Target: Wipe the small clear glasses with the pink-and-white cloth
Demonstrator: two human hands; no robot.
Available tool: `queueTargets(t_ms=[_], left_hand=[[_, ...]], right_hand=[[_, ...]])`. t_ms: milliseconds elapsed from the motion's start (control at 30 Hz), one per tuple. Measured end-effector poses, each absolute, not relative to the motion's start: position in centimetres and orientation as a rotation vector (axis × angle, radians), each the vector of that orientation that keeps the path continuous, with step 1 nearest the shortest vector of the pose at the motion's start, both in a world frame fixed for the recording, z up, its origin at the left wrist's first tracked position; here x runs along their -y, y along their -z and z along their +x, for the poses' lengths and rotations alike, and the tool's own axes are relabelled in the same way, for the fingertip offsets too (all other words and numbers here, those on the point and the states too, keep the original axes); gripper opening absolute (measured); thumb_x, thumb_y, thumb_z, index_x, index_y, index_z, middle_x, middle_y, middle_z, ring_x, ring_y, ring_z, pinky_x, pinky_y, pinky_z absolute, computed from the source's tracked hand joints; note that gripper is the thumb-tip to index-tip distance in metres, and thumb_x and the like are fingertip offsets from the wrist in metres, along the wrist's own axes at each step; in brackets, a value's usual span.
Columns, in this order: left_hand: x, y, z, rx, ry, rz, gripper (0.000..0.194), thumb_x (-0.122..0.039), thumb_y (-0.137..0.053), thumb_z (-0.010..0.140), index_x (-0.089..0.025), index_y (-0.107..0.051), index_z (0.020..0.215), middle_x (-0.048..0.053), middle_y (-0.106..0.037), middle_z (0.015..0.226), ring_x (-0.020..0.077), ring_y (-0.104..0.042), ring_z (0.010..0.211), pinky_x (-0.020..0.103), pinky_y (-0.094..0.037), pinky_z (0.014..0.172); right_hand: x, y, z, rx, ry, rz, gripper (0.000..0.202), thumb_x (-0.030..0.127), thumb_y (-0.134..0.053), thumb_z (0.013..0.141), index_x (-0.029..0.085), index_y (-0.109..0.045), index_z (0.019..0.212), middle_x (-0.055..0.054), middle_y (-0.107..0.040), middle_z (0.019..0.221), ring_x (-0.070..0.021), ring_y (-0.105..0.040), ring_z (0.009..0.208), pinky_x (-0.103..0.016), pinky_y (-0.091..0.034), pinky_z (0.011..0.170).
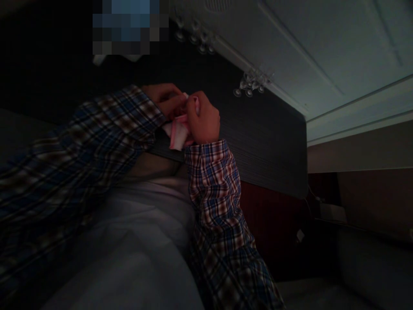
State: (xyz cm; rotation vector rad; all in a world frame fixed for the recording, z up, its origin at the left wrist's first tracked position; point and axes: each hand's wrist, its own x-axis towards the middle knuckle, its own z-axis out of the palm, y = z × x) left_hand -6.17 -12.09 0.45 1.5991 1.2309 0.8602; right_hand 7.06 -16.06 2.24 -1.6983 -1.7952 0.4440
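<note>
A small pink and white cloth (179,134) is bunched between my two hands above the near edge of the dark table (267,142). My left hand (166,98) has its fingers closed on the cloth's upper part. Close against it, my right hand (205,118) is wrapped round the other side, with a bit of pink showing by the thumb. The lower end of the cloth hangs loose below my fingers. The room is dim, and the fingertips of both hands are partly hidden.
Two groups of stemmed glasses, a nearer group (250,84) and a farther group (195,34), stand along the table's far side by a pale panelled wall (306,47). A pixelated patch covers something at the top. Right of the table, a small white object (300,235) lies on the dark red floor.
</note>
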Motion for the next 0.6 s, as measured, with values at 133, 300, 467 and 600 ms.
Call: queueTargets(t_ms=[133,300,467,600], left_hand=[[12.19,-0.77,-6.22,-1.23,-0.839,1.649,0.022,-0.037,-0.053,0.08,-0.017,-0.061,0.087,-0.002,-0.053,0.057,0.0069,-0.047,0.048,0.017,-0.035,0.044],[12.31,-0.89,-6.07,-1.214,-0.837,1.622,0.022,-0.038,-0.054,0.08,-0.018,-0.061,0.086,-0.002,-0.052,0.057,0.007,-0.046,0.047,0.018,-0.034,0.043],[12.54,-0.89,-5.76,-1.246,-0.906,1.61,0.02,-0.033,-0.054,0.08,-0.016,-0.062,0.083,-0.002,-0.051,0.056,0.0055,-0.045,0.044,0.016,-0.034,0.041],[12.55,-0.63,-5.67,-1.239,-0.925,1.623,0.024,-0.034,-0.054,0.079,-0.013,-0.062,0.086,-0.002,-0.051,0.055,0.0056,-0.045,0.044,0.015,-0.033,0.041]], right_hand=[[16.08,-2.23,7.02,1.799,-0.418,-1.708,0.036,0.048,-0.023,0.09,0.021,-0.047,0.088,0.0,-0.052,0.079,-0.0147,-0.058,0.084,-0.035,-0.043,0.082],[16.03,-2.15,7.0,1.779,-0.456,-1.711,0.04,0.05,-0.021,0.089,0.02,-0.047,0.09,-0.002,-0.053,0.081,-0.0153,-0.058,0.087,-0.033,-0.044,0.082],[16.11,-2.29,6.97,1.778,-0.426,-1.715,0.037,0.048,-0.024,0.089,0.02,-0.049,0.087,-0.001,-0.055,0.078,-0.0147,-0.058,0.08,-0.035,-0.044,0.081],[16.12,-2.23,7.03,1.767,-0.441,-1.679,0.037,0.047,-0.024,0.089,0.02,-0.049,0.088,-0.001,-0.054,0.077,-0.0145,-0.058,0.083,-0.035,-0.044,0.083]])
